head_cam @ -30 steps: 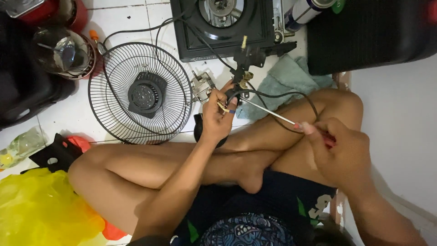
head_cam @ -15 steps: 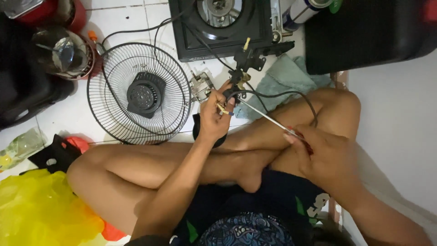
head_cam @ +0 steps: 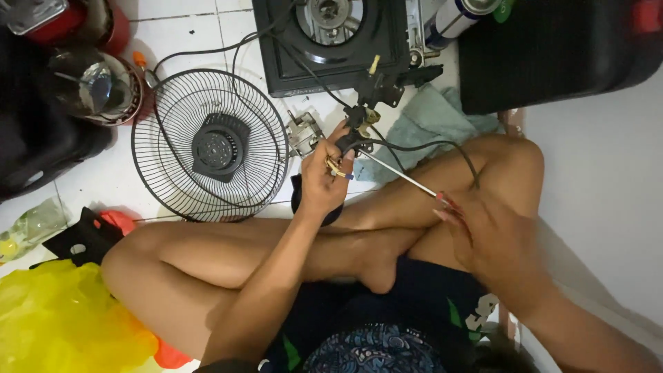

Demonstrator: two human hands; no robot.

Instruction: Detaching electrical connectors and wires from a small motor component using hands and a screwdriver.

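I sit cross-legged on a white tiled floor. My left hand [head_cam: 323,181] grips a small black electrical part with wires [head_cam: 352,137] and holds it steady above my knee. My right hand [head_cam: 487,233] is closed around the red handle of a long screwdriver [head_cam: 400,176]. Its metal shaft points up and left, and the tip meets the part in my left hand. A black cable [head_cam: 428,146] loops from the part over my right knee.
A round black wire fan grille [head_cam: 207,146] lies on the floor to the left. A black single-burner gas stove [head_cam: 331,41] stands behind the part, with a teal cloth [head_cam: 431,117] beside it. A yellow plastic bag [head_cam: 55,324] lies at the bottom left.
My right hand has slid down and back along my leg with the screwdriver, whose tip stays at the part. The left hand has hardly moved.
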